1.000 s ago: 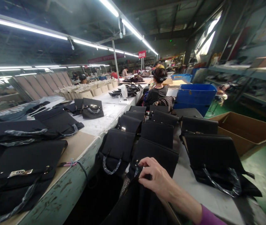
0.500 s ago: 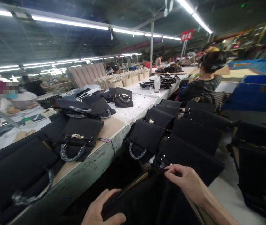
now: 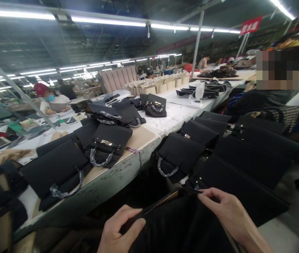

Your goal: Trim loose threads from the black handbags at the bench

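Note:
Low in the view, a black handbag (image 3: pixel 175 225) is held between my two hands, its tan inner edge showing along the top. My left hand (image 3: pixel 121 228) grips the bag's near left edge, thumb on the front and fingers behind. At the bag's upper right corner, my right hand (image 3: pixel 225 207) pinches the edge between thumb and fingertips. The lower part of the bag runs out of view. Just beyond my right hand lies another black handbag (image 3: pixel 239 182) with small metal fittings.
Black handbags with plastic-wrapped handles (image 3: pixel 65 172) line the long worktable (image 3: pixel 149 151) on the left. More black handbags (image 3: pixel 183 151) are stacked ahead on the right. A co-worker in a striped top (image 3: pixel 267 102) sits at the right. Cream bags (image 3: pixel 162 82) stand at the back.
The view has swung left, so the scene sits further right. My left thumb has closed onto the bag's edge, and my right hand keeps its pinch.

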